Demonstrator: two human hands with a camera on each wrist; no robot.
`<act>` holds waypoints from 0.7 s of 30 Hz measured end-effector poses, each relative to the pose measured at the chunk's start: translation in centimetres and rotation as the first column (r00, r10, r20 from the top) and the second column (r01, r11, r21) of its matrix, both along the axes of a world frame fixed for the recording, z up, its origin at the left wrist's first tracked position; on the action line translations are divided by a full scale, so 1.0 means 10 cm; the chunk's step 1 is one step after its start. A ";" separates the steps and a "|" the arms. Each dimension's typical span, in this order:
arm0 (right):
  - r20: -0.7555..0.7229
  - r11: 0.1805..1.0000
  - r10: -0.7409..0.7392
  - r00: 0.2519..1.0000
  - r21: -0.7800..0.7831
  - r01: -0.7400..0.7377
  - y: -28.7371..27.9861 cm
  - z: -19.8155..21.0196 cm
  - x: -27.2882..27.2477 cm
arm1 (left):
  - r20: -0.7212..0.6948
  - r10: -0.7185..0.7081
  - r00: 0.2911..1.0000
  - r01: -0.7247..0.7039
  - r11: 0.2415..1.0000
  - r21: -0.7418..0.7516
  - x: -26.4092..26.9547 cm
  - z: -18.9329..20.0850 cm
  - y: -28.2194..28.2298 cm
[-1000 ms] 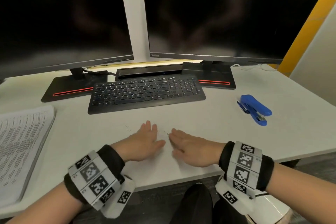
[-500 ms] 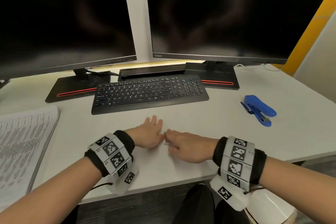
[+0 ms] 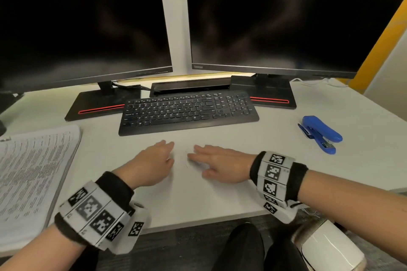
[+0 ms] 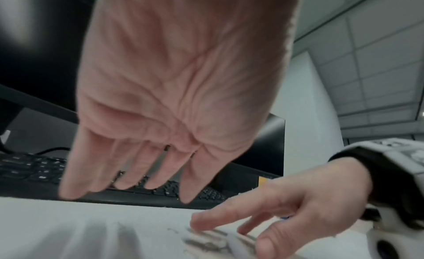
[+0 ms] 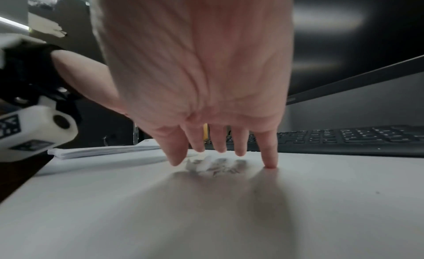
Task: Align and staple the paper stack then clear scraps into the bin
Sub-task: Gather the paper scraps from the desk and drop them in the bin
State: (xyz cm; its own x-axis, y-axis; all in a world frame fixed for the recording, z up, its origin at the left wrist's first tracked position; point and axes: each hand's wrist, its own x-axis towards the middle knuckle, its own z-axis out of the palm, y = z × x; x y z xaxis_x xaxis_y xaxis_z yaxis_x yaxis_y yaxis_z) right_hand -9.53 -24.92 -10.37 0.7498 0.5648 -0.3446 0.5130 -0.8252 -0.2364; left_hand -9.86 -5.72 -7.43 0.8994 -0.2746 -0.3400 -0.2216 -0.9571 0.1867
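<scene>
Small pale paper scraps [image 3: 183,156] lie in a loose heap on the white desk [image 3: 198,196], in front of the keyboard. My left hand [image 3: 154,160] lies flat just left of the heap, its fingers [image 4: 128,174] straight and tips down on the desk. Just right of the heap is my right hand [image 3: 218,163], also flat, its fingertips [image 5: 270,159] touching the desk around the scraps [image 5: 213,165]. Neither hand holds anything. The printed paper stack [image 3: 33,178] rests at the desk's left edge. A blue stapler [image 3: 321,133] sits at the far right.
A black keyboard [image 3: 187,112] and two dark monitors [image 3: 264,17] on stands fill the back of the desk. A white bin [image 3: 328,248] stands on the floor below the desk's front right edge. My knees [image 3: 242,248] are under the desk.
Half a second ago my hands touched at thumb and fingertips; now a small gap lies between them with the scraps showing in it. The stack and stapler have not moved.
</scene>
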 end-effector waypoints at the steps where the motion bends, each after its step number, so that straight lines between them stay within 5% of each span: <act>1: 0.002 1.000 0.017 1.000 -0.026 -0.017 0.01 0.00 0.01 | -0.028 0.035 0.999 -0.034 0.999 0.042 0.04 -0.03 -0.02; 6: 0.035 0.999 0.043 0.998 -0.030 -0.042 -0.16 -0.03 -0.09 | -0.143 0.059 0.988 -0.042 0.992 0.118 0.26 -0.22 -0.14; 12: 0.067 0.977 -0.188 0.980 0.116 0.180 -0.35 0.01 -0.16 | -0.135 -0.180 0.974 0.182 0.983 0.005 0.14 -0.23 -0.46; 21: 0.241 0.985 -0.113 0.964 0.151 0.078 -0.08 -0.15 -0.12 | 0.153 -0.110 0.982 0.124 0.989 -0.082 0.00 -0.18 -0.19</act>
State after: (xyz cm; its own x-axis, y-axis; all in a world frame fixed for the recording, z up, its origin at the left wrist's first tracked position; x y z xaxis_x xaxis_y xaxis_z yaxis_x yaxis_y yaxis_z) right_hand -10.74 -25.71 -11.84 0.8543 0.5157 -0.0644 0.4906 -0.8411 -0.2275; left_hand -9.90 -7.63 -9.27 0.8978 -0.4043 -0.1746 -0.3626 -0.9036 0.2281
